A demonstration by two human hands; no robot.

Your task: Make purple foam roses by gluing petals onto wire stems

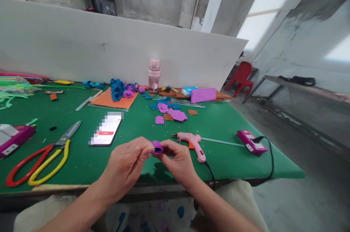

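Between the fingertips of both hands is a small curled purple foam or paper piece (156, 145), bent into a loop with a dark inside. My left hand (128, 159) pinches its left side. On the right side, my right hand (176, 157) grips it between thumb and fingers. The loop hangs just over the table's front part. Just right of my right hand lies a pink glue gun (193, 142), its nozzle pointing left and a clear glue stick (221, 141) sticking out behind. Beyond my hands lie cut purple petal pieces (177, 114).
Scissors (61, 144) with red and yellow handles and a phone (108, 128) lie to the left. Finished blue flowers (117, 90) rest on orange sheets (109, 102). A pink bottle (154, 75) stands before the white partition (177, 50). A corded power strip (251, 142) sits right.
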